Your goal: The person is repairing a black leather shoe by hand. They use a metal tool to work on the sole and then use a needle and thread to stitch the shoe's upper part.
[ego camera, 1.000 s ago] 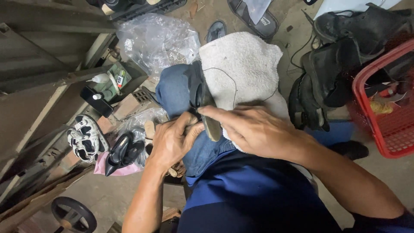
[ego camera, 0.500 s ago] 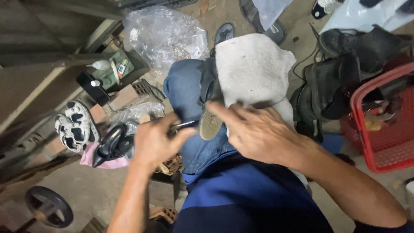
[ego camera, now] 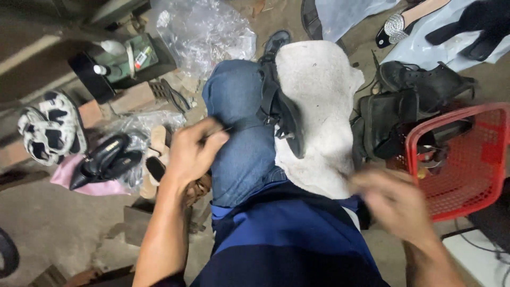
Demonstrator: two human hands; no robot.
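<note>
Here the left hand point(ego camera: 192, 151) pinches a thin tool at frame centre beside the black sandal point(ego camera: 281, 114) on the knee, best held steady, while the right hand point(ego camera: 396, 202), blurred at lower right, cannot be read as open or closed.

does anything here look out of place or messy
Yes. A dark sandal lies on its side between the knees, against a white cloth. Shoes are scattered across the floor, and a black shoe lies on crumpled plastic.

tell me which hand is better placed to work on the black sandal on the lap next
Left, probably. The left hand rests on the denim knee, pinching a thin tool whose tip points toward the black sandal on the white cloth. The right hand is blurred, off beside the red basket.
</note>
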